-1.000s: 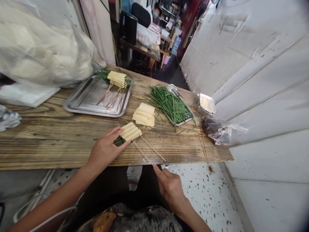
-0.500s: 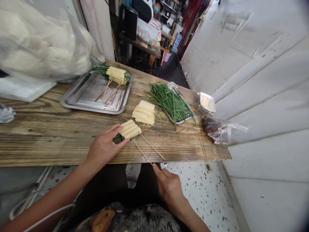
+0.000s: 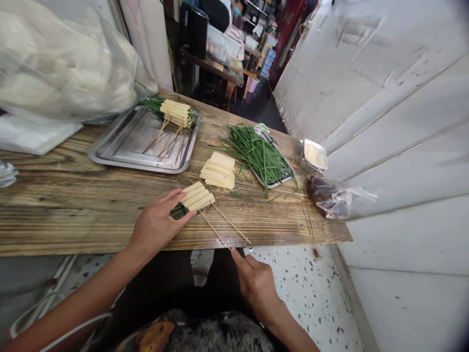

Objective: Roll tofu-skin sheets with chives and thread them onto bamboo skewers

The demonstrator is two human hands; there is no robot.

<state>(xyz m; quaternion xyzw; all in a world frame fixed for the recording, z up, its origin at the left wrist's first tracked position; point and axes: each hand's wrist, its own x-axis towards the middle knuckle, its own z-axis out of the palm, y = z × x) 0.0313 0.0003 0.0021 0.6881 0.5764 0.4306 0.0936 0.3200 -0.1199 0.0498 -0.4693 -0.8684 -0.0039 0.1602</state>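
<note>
My left hand [image 3: 158, 222] is closed around a row of pale yellow rolls [image 3: 198, 196], which look like tofu sheets wrapped round green chives. The thumb presses the near side and the fingers rest on the far side; chive ends show under the palm. My right hand [image 3: 256, 281] pinches the near end of a bamboo skewer [image 3: 214, 230] at the table's front edge. That skewer runs into the rolls, and a second skewer [image 3: 234, 226] sticks out beside it. Just beyond the rolls lies a stack of flat yellow sheets [image 3: 220, 168].
A metal tray [image 3: 126, 151] at the back left holds finished-looking skewered rolls [image 3: 176, 111]. Chives [image 3: 256, 154] heap over a smaller tray. Scissors [image 3: 262, 128], a small container [image 3: 314, 155], a plastic bag [image 3: 330, 198] and loose skewers [image 3: 308, 215] are at the right, near the wall.
</note>
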